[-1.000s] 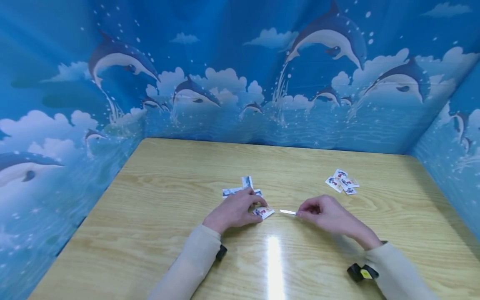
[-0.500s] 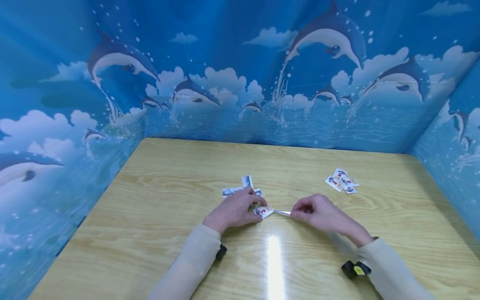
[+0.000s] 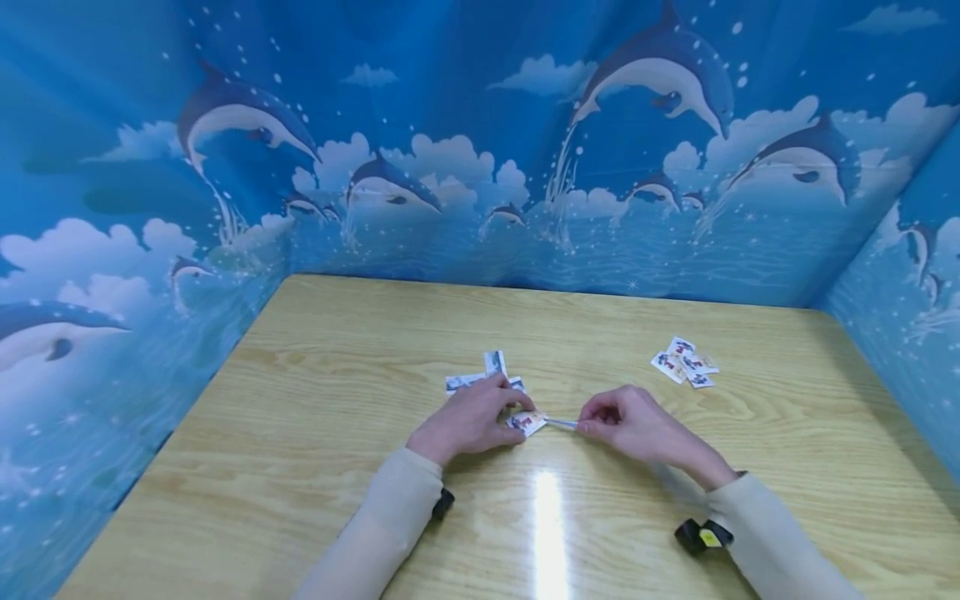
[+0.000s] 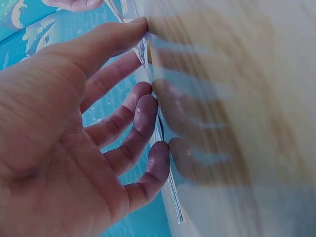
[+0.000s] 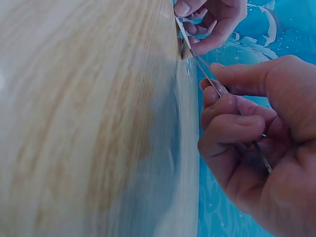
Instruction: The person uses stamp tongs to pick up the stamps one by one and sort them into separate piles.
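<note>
My left hand [image 3: 472, 421] rests low on the table with curled fingers. Its thumb and index finger hold a small picture card [image 3: 528, 423] at its edges. In my right hand [image 3: 637, 425] a pair of thin metal tweezers [image 3: 559, 422] is pinched between thumb and fingers, pointing left. Two slim prongs of the tweezers [image 5: 201, 65] show in the right wrist view, their tips right at the card's near corner. Long strip cards [image 3: 495, 362] with blue pictures lie behind my left hand, partly hidden by it.
Several small picture cards [image 3: 684, 363] lie overlapping on the wooden table [image 3: 360, 333] at the back right. A blue dolphin-print curtain [image 3: 465, 158] stands around the table's back and sides.
My right hand has moved left, bringing the tweezers from a short gap away to the card's right corner. My left hand and the card have stayed in place.
</note>
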Available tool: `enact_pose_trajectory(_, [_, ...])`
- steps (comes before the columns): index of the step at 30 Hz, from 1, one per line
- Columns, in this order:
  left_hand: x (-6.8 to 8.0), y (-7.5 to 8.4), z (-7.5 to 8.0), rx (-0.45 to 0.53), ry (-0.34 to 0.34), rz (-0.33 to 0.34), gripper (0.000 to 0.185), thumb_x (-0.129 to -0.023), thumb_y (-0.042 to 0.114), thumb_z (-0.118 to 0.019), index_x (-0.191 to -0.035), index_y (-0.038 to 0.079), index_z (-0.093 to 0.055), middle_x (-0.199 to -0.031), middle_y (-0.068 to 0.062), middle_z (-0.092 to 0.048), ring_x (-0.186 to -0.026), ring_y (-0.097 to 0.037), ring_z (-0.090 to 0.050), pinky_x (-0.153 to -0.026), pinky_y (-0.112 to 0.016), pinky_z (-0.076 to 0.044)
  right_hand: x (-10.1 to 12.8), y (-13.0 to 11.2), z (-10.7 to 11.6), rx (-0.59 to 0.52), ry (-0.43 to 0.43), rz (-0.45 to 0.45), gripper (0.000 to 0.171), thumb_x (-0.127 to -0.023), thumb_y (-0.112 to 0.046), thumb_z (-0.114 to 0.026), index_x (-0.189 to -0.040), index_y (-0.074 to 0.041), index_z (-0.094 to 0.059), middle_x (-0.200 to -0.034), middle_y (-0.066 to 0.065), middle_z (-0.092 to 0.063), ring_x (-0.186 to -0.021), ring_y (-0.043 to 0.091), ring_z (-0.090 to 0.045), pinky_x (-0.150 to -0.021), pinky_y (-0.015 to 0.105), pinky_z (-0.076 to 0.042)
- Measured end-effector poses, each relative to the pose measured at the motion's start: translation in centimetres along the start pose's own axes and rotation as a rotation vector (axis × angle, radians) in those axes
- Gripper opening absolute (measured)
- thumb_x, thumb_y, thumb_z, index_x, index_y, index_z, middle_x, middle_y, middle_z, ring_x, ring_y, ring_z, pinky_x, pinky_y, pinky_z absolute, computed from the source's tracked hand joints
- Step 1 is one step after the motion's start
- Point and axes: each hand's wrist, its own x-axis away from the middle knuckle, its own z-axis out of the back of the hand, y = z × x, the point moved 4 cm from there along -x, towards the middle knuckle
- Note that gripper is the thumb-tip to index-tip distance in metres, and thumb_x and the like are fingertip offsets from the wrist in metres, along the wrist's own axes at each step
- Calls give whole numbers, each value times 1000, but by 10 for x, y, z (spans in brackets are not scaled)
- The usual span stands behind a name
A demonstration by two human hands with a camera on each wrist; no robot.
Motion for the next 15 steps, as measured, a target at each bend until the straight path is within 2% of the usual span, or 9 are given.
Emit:
enact_pose_trajectory(10, [2,-2,3,4,2,-11,36,-92,32,-77,-127,25,-71,-103,2,-55,-86,-11,-49,-75,-25,-43,4,2,2,-13,26,-9,4,-93,-15,-72,-92,-14,-75,-76,-3,-63,-66,10,-52,-59,23,-44])
enact_pose_trajectory(15, [4,-7,11,40,53,-44,32,-93,25,-75,-124,19,-72,-105,0,-61,-85,-12,-53,-76,-27,-47,10,5,9,-26,49,-18,5,-94,-15,-71,-93,-13,-75,-77,-1,-62,-67,10,-51,-59,23,-43])
